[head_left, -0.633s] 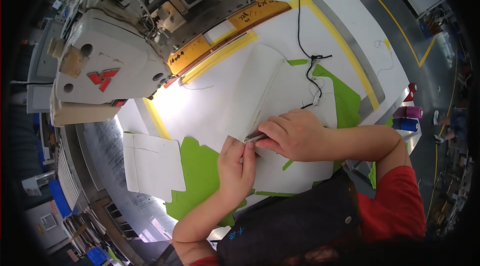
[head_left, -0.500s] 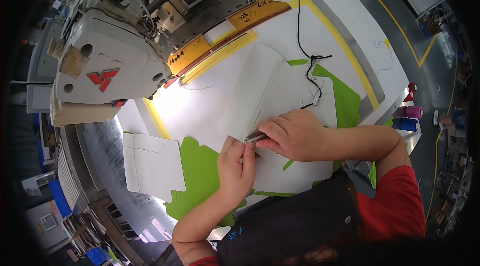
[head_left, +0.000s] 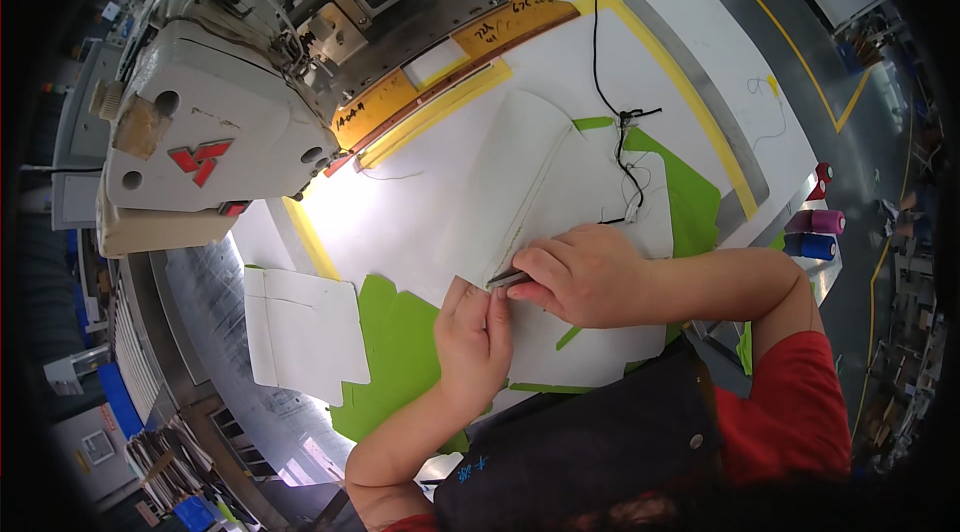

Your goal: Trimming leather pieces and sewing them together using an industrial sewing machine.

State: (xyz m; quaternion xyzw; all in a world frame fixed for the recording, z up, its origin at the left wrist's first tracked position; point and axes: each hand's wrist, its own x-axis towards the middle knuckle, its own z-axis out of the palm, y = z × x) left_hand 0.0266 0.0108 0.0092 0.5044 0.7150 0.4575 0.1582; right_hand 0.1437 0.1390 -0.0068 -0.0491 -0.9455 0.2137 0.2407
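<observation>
My left hand (head_left: 472, 334) pinches the near corner of a white sheet-like panel (head_left: 530, 157), where a stitched seam ends. My right hand (head_left: 588, 277) is closed on a small pointed metal tool (head_left: 512, 278); tweezers or thread snips, I cannot tell which. Its tip meets the panel at the seam's end, right by my left thumb and index finger. The seam runs from there up toward the far right of the panel. More white pieces with green parts (head_left: 690, 197) lie under and beside my right hand.
A sewing machine head (head_left: 200, 142) stands at the left, with a yellow guide bar (head_left: 430, 72) behind the panel. A white piece (head_left: 305, 332) overlaps a green one (head_left: 395, 342) at left. A knotted black cord (head_left: 628, 118) hangs across the work. Thread spools (head_left: 815, 222) sit at right.
My right hand has shifted very slightly, and the tool's tip stays by my left fingertips. The view has moved a little; the pieces keep their places.
</observation>
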